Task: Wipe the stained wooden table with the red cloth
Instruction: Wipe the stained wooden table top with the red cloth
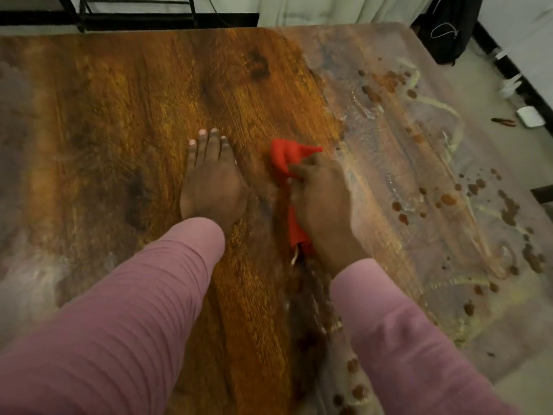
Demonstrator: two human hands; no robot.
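While the left hand (211, 187) lies flat on the wooden table (134, 100), palm down with its fingers straight and close together, the right hand (321, 202) just beside it has its fingers curled tightly round the red cloth (284, 158) and holds it against the wood. The cloth is bunched: a crumpled part sticks out in front of the knuckles, and a narrow tail comes out under the wrist and touches the surface. It sits near the middle of the table, on the border between two zones. From this border to the left, a wide stretch of glossy orange-brown wood with dark knots and long grain lines runs from the hands up to the far edge. To the right the surface is dull and greyish, covered with a pale film (374, 115) in curved streaks, and many round brown spots (449, 199) are scattered on it down to the right edge, which runs diagonally. Some spots also lie near the right forearm. The near left corner looks cloudy too. Both arms wear pink sleeves (119, 310) of ribbed knit fabric. Beyond the far right corner a black bag (449, 28) stands on the floor, and a small white object (531, 116) lies well apart from the table's right edge.
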